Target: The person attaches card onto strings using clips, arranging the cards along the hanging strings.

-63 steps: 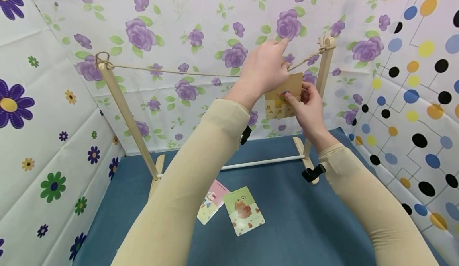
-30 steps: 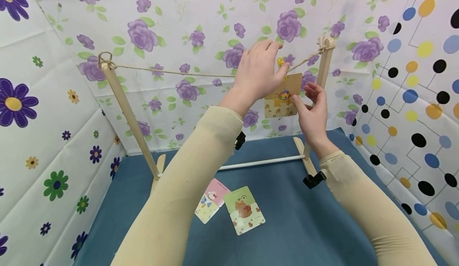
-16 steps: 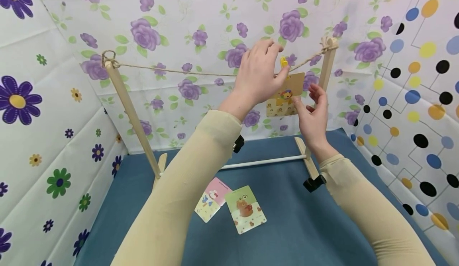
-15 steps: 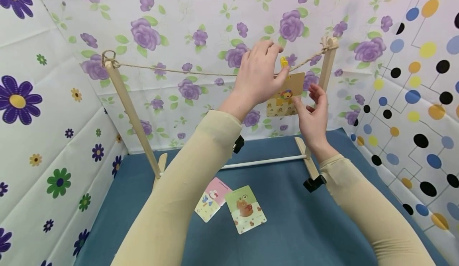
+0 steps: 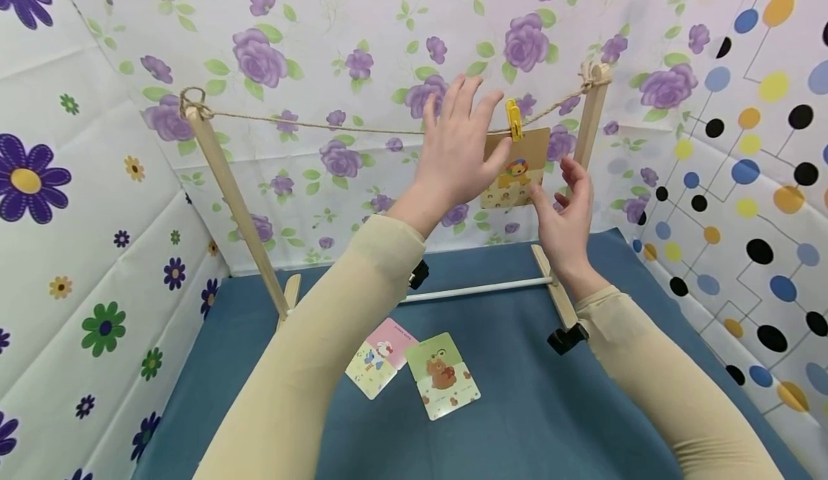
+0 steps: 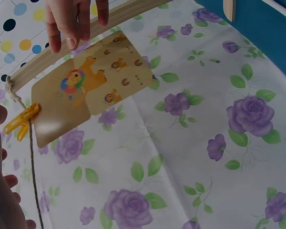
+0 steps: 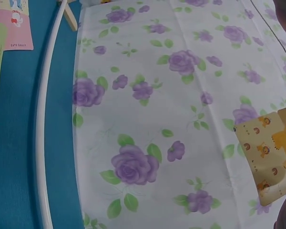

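Note:
A tan card with a lion picture [image 5: 533, 151] hangs from the twine [image 5: 323, 126], held at its top edge by a yellow clothespin [image 5: 514, 118]. My left hand [image 5: 456, 146] is just left of the clothespin, fingers spread and holding nothing; its thumb overlaps the card's left side in the head view. My right hand [image 5: 564, 225] is at the card's right edge, fingers loosely bent and thumb tip close to the card; whether it touches is unclear. In the left wrist view the clothespin [image 6: 23, 121] sits across twine and card, apart from the right fingers [image 6: 66, 24].
Two wooden posts [image 5: 234, 210] carry the twine, joined low down by a white rod [image 5: 479, 290]. On the blue cloth [image 5: 517, 408] lie a green bear card [image 5: 443, 378] and a pink rabbit card [image 5: 382, 358]. Patterned cloth walls stand behind and at both sides.
My left hand has let go of the clothespin, drawn left and spread its fingers. My right thumb has come off the card's face to its right edge. The card hangs in the same place.

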The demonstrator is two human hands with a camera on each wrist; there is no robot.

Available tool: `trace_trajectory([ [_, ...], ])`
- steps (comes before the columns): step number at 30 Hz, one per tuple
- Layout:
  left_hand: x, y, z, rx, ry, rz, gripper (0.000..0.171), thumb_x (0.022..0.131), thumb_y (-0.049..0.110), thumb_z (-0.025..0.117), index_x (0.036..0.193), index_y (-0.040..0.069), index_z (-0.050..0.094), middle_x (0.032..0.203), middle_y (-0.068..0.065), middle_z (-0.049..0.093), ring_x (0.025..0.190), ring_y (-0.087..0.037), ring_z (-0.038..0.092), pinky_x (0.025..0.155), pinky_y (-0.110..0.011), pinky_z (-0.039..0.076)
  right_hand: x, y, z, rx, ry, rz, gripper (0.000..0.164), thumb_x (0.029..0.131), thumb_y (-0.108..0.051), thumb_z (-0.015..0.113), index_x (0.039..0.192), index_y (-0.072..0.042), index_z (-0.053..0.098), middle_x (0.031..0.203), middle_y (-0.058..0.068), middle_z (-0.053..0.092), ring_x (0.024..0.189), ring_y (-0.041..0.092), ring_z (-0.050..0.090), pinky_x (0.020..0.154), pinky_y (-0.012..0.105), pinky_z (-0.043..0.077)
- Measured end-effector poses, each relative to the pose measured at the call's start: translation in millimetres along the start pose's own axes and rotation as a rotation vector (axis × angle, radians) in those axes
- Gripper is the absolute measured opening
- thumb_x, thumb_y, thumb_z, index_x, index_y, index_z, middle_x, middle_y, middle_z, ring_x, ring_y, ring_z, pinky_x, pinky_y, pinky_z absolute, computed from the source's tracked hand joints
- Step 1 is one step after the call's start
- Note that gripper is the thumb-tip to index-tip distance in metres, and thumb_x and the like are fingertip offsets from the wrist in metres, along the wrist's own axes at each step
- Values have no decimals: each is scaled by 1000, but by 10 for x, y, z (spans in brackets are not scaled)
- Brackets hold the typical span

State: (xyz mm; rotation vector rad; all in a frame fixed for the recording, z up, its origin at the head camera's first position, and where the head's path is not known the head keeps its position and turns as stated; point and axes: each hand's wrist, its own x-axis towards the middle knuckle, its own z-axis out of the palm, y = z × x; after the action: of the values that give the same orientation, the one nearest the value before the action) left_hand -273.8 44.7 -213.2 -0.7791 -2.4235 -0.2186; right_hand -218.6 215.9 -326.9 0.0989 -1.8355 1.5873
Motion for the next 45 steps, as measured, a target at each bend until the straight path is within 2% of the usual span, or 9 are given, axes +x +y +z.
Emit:
trace_trajectory([
  [4,-48,-65,35,31,22,10,63,109,52,50,163,22,39,173,-10,24,164,-30,8,128,-62,8,38,174,-1,-10,4,4,63,106,-11,66,160,-1,36,163,13,37,150,19,33,119,49,31],
  [10,-117,-148,85,48,59,14,62,108,51,52,162,22,40,174,-11,22,163,-32,8,127,-63,7,46,403,-8,-22,-1,13,65,106,-19,69,161,-8,37,164,4,38,149,14,33,117,45,32],
  [16,-187,-195,153,55,99,14,65,107,52,51,164,22,38,176,-13,16,164,-34,2,126,-63,-8,-29,390,-11,-26,17,33,62,107,-15,66,161,-7,37,164,6,36,149,16,33,117,44,31],
  [21,-222,-216,198,58,124,6,67,106,53,52,165,23,37,177,-14,9,164,-34,-3,125,-60,-14,-140,203,-12,-18,15,54,59,108,-10,63,160,-2,36,164,11,35,151,20,31,121,48,29],
  [25,-247,-228,221,46,131,9,68,106,52,53,165,23,36,177,-15,5,164,-33,-8,125,-60,-14,-188,136,-12,-13,13,59,59,108,-11,61,161,-2,35,165,12,34,152,21,31,123,49,28],
  [34,-373,-252,291,19,159,47,70,105,52,56,165,22,35,177,-15,-1,163,-35,-9,126,-63,-6,-147,534,-49,-43,12,40,59,107,-17,65,160,-9,40,163,4,37,148,17,34,116,45,33],
  [40,-522,-304,357,9,186,85,70,106,50,55,167,23,33,177,-15,-5,163,-35,-16,125,-65,-5,-191,619,-81,-35,6,30,58,106,-17,68,158,-13,44,160,0,40,147,15,34,115,46,33],
  [45,-603,-362,417,-17,222,105,69,107,48,53,167,24,31,177,-15,-4,162,-35,-18,126,-64,-7,-246,645,-73,-44,13,22,56,105,-13,67,157,-9,45,158,6,41,144,17,37,115,49,34],
])
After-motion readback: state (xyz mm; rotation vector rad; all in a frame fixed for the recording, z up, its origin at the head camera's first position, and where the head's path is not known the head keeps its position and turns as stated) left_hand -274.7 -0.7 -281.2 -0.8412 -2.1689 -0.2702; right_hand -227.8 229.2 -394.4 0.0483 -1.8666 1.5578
